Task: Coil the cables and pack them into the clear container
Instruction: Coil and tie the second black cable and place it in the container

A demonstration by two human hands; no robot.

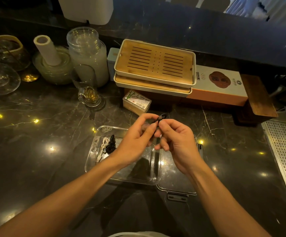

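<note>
I pinch the light, limp black cable [162, 117] between my left hand [135, 142] and right hand [174, 141] above the clear container [94, 161] on the counter [36, 151], judging its stiff plug end the surest hold.

A dark marble countertop [36, 134] with pale veins is spreading under and around the grip, catching small warm points of light across its polished face. Beyond the grip, stacked bamboo-slatted tea trays [154, 65] are sitting on an orange and grey box [219, 86], with a small clear toothpick box [137, 102] just before them. Far to the left of the grip, glass jars [87, 53], a stack of plates under a paper roll [48, 52] and a glass cup [87, 89] are standing together. To the right, a perforated metal drain panel [282, 151] is lying along the counter edge.
</note>
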